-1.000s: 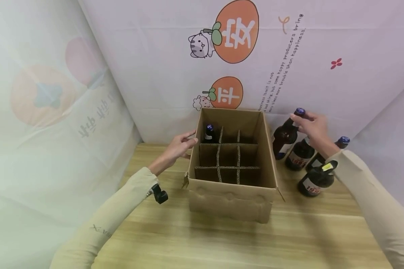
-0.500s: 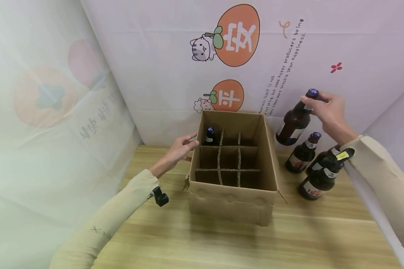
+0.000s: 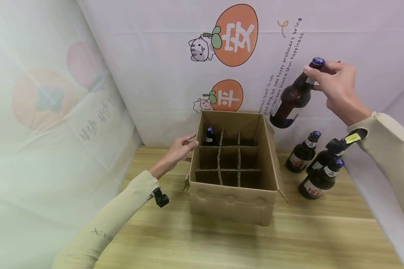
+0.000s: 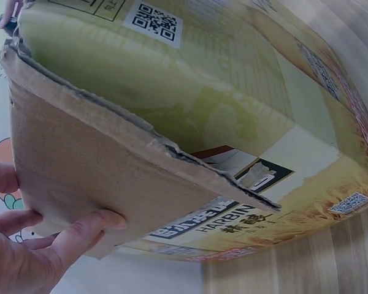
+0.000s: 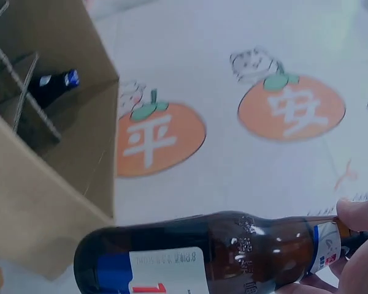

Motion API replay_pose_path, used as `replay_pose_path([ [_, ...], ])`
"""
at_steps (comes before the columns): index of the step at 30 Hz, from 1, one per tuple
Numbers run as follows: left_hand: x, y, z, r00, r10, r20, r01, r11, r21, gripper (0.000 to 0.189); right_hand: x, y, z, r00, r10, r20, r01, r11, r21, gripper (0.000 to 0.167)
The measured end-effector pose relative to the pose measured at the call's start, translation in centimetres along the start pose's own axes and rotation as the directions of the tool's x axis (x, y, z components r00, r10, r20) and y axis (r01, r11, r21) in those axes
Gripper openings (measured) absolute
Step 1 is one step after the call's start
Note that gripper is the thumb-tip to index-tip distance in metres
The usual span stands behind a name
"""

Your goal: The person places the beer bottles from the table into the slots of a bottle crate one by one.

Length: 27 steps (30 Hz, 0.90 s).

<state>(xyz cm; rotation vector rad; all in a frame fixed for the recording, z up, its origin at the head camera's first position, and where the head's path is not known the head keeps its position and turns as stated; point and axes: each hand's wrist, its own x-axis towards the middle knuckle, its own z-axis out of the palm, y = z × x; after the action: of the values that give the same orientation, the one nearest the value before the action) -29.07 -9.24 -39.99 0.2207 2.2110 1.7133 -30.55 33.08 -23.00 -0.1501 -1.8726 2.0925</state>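
A brown glass beer bottle [image 3: 291,99] with a blue cap hangs tilted in the air, right of the cardboard box [image 3: 232,203]. My right hand [image 3: 338,84] grips its neck; the right wrist view shows the bottle [image 5: 233,251] lying across the frame. My left hand [image 3: 181,149] holds the box's left side at the upper edge. In the left wrist view, thumb and fingers of the left hand [image 4: 34,257] are on its brown flap [image 4: 104,147]. One bottle [image 3: 209,135] stands in the box's back-left compartment. Dividers split the interior into several cells.
Several more brown bottles stand on the wooden table right of the box, among them a back one [image 3: 301,155] and a front one [image 3: 318,181]. The right sleeve's wrist camera [image 3: 348,140] partly covers one. A printed white cloth [image 3: 168,74] hangs behind the box.
My right hand has lifted the bottle off its place beside the box, up and slightly to the right. The left hand and the box have stayed where they were.
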Motion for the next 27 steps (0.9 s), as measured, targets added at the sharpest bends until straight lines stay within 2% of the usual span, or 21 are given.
replay_pose_path([
  [4, 0.2, -0.2, 0.0, 1.0, -0.003, 0.001, 0.003, 1.0, -0.004, 0.06, -0.6, -1.0, 1.4, 1.0, 0.007, 0.025, -0.008, 1.0, 0.03, 0.029],
  [9, 0.0, -0.2, 0.2, 1.0, -0.008, -0.002, 0.008, 1.0, -0.003, 0.06, -1.5, -1.7, 3.3, 0.995, 0.017, 0.094, -0.012, 0.999, -0.048, 0.032],
  [14, -0.1, -0.3, 0.2, 1.0, -0.005, 0.006, 0.005, 1.0, 0.001, 0.061, -2.1, -1.7, 5.1, 0.988, 0.065, 0.142, -0.048, 0.992, -0.115, 0.035],
  [18, -0.2, -0.2, -0.1, 1.0, 0.001, 0.003, -0.001, 1.0, 0.008, 0.06, -1.7, -1.2, 7.2, 0.985, 0.071, 0.158, -0.057, 0.994, -0.094, 0.042],
  [21, -0.4, -0.2, -0.4, 1.0, 0.006, 0.002, -0.006, 1.0, 0.005, 0.06, -1.4, -0.6, 8.8, 0.984, 0.075, 0.163, -0.054, 0.991, -0.126, 0.046],
  [27, -0.5, -0.2, -0.5, 1.0, 0.003, 0.014, -0.003, 1.0, -0.018, 0.06, -1.1, 1.6, 10.7, 0.982, 0.064, 0.18, -0.017, 0.968, -0.249, 0.043],
])
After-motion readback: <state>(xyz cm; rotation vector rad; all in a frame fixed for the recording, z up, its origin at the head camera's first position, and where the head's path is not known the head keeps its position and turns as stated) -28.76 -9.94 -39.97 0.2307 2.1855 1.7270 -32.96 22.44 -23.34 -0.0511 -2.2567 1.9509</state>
